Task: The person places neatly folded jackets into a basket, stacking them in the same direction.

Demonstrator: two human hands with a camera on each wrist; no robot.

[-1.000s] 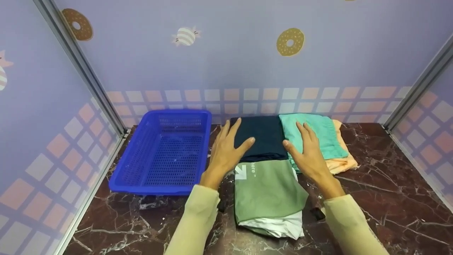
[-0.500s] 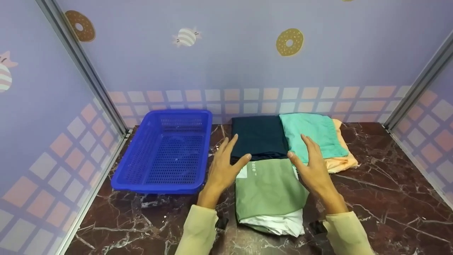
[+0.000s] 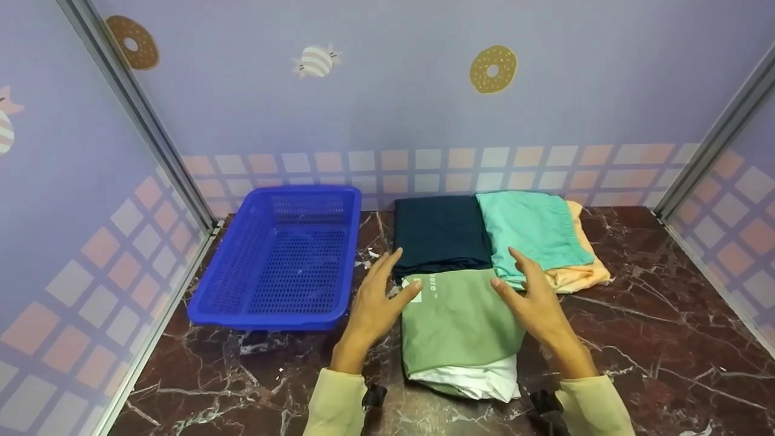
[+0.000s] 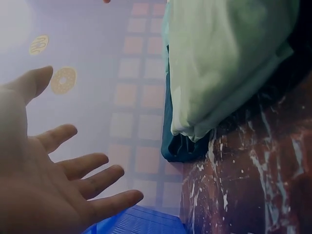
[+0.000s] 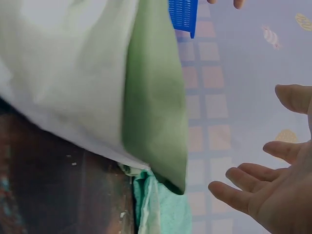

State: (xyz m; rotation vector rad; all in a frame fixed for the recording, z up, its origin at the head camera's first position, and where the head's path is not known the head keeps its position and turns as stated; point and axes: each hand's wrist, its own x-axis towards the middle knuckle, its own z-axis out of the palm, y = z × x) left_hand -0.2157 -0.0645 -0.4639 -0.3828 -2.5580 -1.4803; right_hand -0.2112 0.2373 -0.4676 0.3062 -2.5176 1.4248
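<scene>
In the head view both hands hover over the near stack of folded clothes, palms toward each other. My left hand is beside the left edge of a folded green garment with white print, fingers spread and nothing held. My right hand is by its right edge, likewise spread and holding nothing. White cloth pokes out beneath the green garment. Behind it lies a folded navy garment. To the right, turquoise shorts with an elastic waistband lie over a peach cloth. Both wrist views show the fingers apart from the clothes.
A blue perforated plastic basket with nothing in it stands at the left on the dark red marbled tabletop. A lilac wall with printed doughnuts and tiles closes off the back. Side panels rise left and right.
Both hands have drawn back toward the person, from beside the navy garment and turquoise shorts to beside the green garment. The clothes and basket have stayed in place.
</scene>
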